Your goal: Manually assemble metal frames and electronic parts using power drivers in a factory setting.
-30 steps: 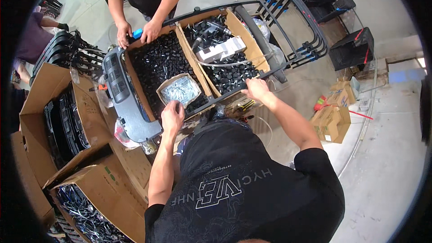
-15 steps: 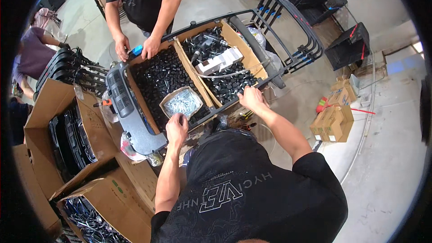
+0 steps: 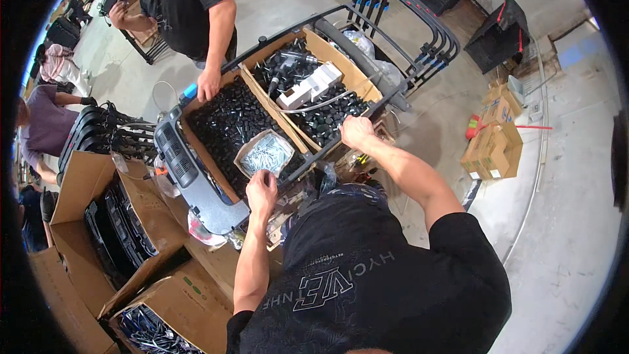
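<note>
Black frame (image 3: 304, 23): spans the parts boxes (image 3: 352, 64); grey panel (image 3: 216, 215) at left end, fastening unclear.
Left hand (image 3: 262, 190): fingers bunched beside the screw carton (image 3: 241, 164); holding, cannot tell.
Right hand (image 3: 357, 132): curled at near rail, grip unclear.
Drill (image 3: 288, 65): unused.
Edges: co-worker's hand (image 3: 209, 83) far left; floor (image 3: 432, 134) right.

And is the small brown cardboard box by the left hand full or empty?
Well filled: slim silver metal screws in the small brown cardboard box hide its bottom.
</note>
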Motion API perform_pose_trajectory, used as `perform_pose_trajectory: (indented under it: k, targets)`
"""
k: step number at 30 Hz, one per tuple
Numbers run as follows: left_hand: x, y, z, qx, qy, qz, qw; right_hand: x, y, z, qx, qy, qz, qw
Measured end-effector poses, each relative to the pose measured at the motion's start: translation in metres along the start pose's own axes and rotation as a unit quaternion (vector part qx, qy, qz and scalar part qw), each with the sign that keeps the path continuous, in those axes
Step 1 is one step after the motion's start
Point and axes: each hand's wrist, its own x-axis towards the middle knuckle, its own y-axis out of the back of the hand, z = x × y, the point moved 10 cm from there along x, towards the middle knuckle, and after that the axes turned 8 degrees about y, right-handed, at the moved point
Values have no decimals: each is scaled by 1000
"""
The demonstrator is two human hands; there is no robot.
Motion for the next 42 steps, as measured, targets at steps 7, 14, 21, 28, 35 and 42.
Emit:
perform_pose_trajectory:
  k: [7, 14, 21, 28, 35, 42]
  targets:
    - [3, -6, -4, 6, 39, -23, 999, 11, 20, 34, 92, 21, -65, 993]
    - [7, 2, 6, 60, 72, 12, 996, 94, 7, 93, 92, 52, -14, 994]
    - [13, -8, -9, 142, 111, 55, 982, 152, -95, 96, -75, 193, -151, 967]
    - [29, -92, 69, 164, 90, 28, 982, 145, -108, 68, -90, 281, -226, 928]
    - [121, -246, 104, 103, 27, -64, 992, 127, -7, 92, 156, 314, -77, 934]
    - [141, -294, 84, 251, 95, -138, 953, 98, 53, 217, 531, 214, -106, 813]
